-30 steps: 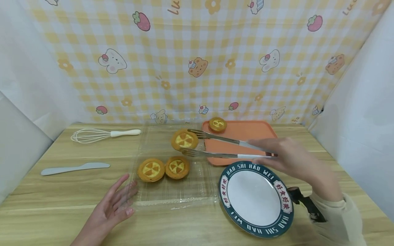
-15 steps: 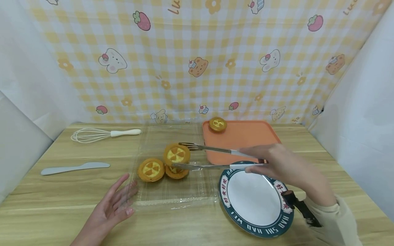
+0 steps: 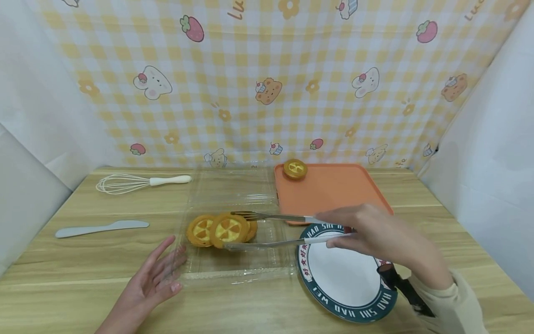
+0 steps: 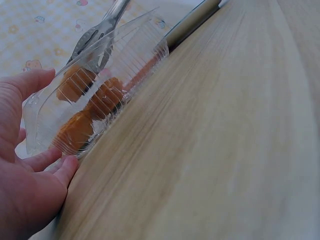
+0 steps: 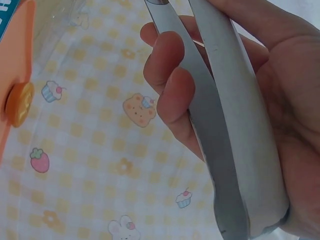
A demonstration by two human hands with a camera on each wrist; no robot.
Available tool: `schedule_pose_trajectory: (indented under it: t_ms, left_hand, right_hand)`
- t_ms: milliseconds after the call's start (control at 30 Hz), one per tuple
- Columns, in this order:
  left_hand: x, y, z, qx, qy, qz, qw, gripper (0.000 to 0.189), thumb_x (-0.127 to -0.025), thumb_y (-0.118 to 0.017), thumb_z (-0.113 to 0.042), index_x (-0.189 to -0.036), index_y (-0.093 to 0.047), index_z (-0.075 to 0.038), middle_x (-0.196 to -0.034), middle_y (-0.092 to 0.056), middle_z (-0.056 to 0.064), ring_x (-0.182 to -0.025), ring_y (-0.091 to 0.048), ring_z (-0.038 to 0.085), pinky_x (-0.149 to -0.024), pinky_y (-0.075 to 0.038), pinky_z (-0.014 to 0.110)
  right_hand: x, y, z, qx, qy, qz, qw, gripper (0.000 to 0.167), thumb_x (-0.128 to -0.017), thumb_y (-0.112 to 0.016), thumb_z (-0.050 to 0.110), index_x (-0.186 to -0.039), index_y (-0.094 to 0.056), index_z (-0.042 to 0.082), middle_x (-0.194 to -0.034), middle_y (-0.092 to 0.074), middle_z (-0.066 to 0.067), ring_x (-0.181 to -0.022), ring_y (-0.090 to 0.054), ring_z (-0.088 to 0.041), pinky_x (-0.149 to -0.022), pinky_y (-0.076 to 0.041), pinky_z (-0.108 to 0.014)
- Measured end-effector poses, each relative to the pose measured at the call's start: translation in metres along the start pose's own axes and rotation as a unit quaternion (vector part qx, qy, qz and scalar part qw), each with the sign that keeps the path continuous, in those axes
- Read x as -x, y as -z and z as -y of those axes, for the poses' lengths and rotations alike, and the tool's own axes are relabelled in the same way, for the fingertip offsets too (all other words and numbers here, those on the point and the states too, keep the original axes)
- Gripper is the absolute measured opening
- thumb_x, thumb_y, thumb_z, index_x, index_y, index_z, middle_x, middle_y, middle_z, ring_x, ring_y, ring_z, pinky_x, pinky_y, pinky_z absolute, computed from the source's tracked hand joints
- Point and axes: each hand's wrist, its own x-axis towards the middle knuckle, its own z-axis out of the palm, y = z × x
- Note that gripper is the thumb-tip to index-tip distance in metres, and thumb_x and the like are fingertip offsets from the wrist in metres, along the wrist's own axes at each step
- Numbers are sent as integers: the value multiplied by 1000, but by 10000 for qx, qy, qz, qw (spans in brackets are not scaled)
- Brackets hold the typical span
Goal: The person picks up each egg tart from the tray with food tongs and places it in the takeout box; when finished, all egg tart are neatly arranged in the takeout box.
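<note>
tart (image 3: pixel 228 229): round, golden-brown rim, yellow face with orange wedges; located between the tips of the tongs (image 3: pixel 289 217), above two similar tarts (image 3: pixel 202 230) in the clear plastic container (image 3: pixel 250 266). right hand (image 3: pixel 367 232): fingers curled around the tongs' white handles (image 5: pixel 245 120). left hand (image 3: pixel 150 280): fingers relaxed, extended, at the container's left side.

- It was a small booth dressed like a kitchen or bakery corner; in what building could not be told.
- Behind the wood-grain table (image 3: pixel 83 283) hung a yellow-checked cloth (image 3: pixel 233 60) printed with bears, strawberries and cupcakes.
- Pale sheets (image 3: pixel 496 111) closed in both sides.
- A whisk (image 3: pixel 170 180), a knife (image 3: pixel 102 228), metal tongs (image 3: pixel 288 217), a lettered plate (image 3: pixel 342 278) and an orange tray (image 3: pixel 338 188) gave it a kitchen look.
- Tarts (image 3: pixel 228 229) showed on the tray and in a clear plastic box (image 3: pixel 233 264).
</note>
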Motion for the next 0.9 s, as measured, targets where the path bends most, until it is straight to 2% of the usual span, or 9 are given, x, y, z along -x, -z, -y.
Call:
schedule_pose_trajectory:
  t_ms: [133,400,700,900]
  left_hand:
    - [0,0,0,-4,5,3,10000,74,-94,-47,3,-150,-8,-24,-148,-12,29,-123,-39,-2,-91,-43,18]
    - [0,0,0,-75,45,-26,10000,74,-94,-48,2,-150,-7,-26,-148,-9,30,-122,-36,-7,-90,-42,17]
    - [0,0,0,-56,65,-36,10000,74,-94,-48,1,-150,-8,-26,-148,-10,29,-122,-37,-6,-90,-43,18]
    - [0,0,0,-88,71,-66,9999,74,-94,-48,1,-150,-8,-26,-148,-10,30,-122,-37,-7,-90,-43,17]
  right_hand:
    - [0,-2,3,17,54,64,10000,41,-82,-72,24,-120,-63,10,-113,-64,0,-80,-59,0,-63,-50,-20]
    - [0,-5,6,257,201,44,9995,42,-81,-73,26,-119,-64,9,-113,-65,-2,-83,-60,-1,-63,-51,-21]
    - [-1,-5,10,16,1,274,9996,44,-82,-72,28,-121,-63,12,-112,-65,2,-72,-54,4,-59,-46,-15]
    - [-2,-6,11,9,102,290,9995,44,-83,-69,33,-121,-63,11,-109,-65,5,-66,-51,5,-57,-45,-14]
